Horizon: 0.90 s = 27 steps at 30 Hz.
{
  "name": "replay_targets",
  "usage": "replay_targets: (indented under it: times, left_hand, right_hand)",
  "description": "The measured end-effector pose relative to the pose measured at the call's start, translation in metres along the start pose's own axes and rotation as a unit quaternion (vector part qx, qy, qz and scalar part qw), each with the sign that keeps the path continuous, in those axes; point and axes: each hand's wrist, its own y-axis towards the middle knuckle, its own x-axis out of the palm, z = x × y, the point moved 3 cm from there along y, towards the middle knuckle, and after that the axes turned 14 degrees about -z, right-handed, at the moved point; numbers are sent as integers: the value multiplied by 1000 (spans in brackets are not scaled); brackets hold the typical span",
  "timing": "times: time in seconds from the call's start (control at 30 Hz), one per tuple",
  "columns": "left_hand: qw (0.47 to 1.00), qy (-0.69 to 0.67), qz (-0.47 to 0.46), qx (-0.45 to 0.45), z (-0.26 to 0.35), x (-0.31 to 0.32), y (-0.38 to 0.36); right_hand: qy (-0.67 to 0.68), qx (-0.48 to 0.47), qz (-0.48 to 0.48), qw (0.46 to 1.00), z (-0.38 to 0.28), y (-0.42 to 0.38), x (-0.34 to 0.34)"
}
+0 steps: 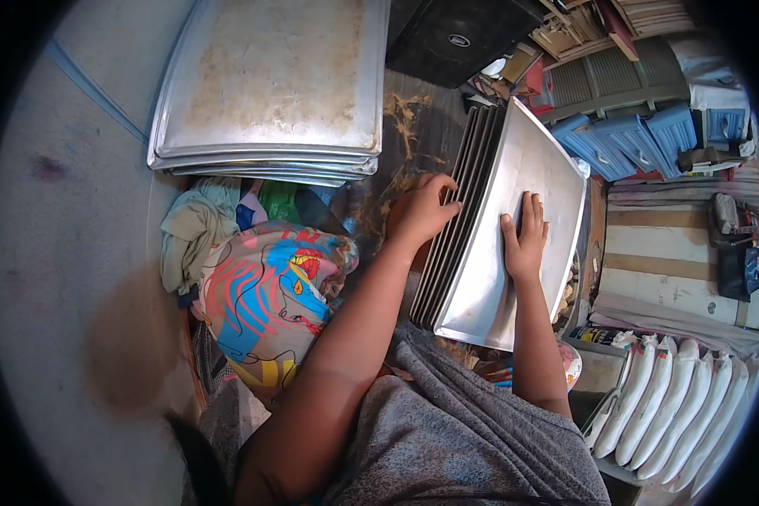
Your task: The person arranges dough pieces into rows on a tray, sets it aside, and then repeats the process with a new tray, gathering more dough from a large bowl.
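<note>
Several metal trays stand on edge in a tilted stack in front of me, their rims close together on the left side. At those rims is my left hand, its fingers curled with thumb and fingertips against the tray edges. My right hand lies flat with spread fingers on the broad face of the outermost tray. Another pile of metal trays, with brown stains on the top one, lies at the upper left, apart from both hands.
Below the left pile are a colourful patterned cloth bundle and a pale cloth. A black speaker box stands at the top. Blue drawers and filled white bags are at the right.
</note>
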Motion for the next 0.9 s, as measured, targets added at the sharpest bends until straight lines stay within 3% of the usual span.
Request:
replay_targets:
  times: [0.03, 0.13, 0.57, 0.63, 0.73, 0.77, 0.83, 0.9]
  left_hand:
    - [998, 26, 23, 57, 7, -1, -2]
    - [998, 37, -26, 53, 13, 3, -1]
    - [998, 10, -23, 57, 23, 8, -3]
    - [999, 44, -19, 25, 24, 5, -5]
    - [987, 104, 0, 120, 24, 6, -3]
    - [991, 92, 5, 98, 24, 5, -3]
    - [990, 5, -9, 141, 26, 6, -2]
    - [984, 97, -20, 145, 31, 2, -5]
  right_hand:
    - [-2, -2, 1, 1000, 1, 0, 0]
    - [-4, -3, 3, 1000, 1, 0, 1]
    - [5, 1, 11, 1000, -1, -1, 1]
    - [-1, -2, 19, 1000, -2, -1, 1]
    - [-12, 8, -8, 1000, -2, -2, 3]
    - [-25, 14, -23, 999, -1, -1, 3]
    - [-19, 17, -80, 996, -2, 0, -2]
    - [-1, -6, -147, 989, 1, -4, -14]
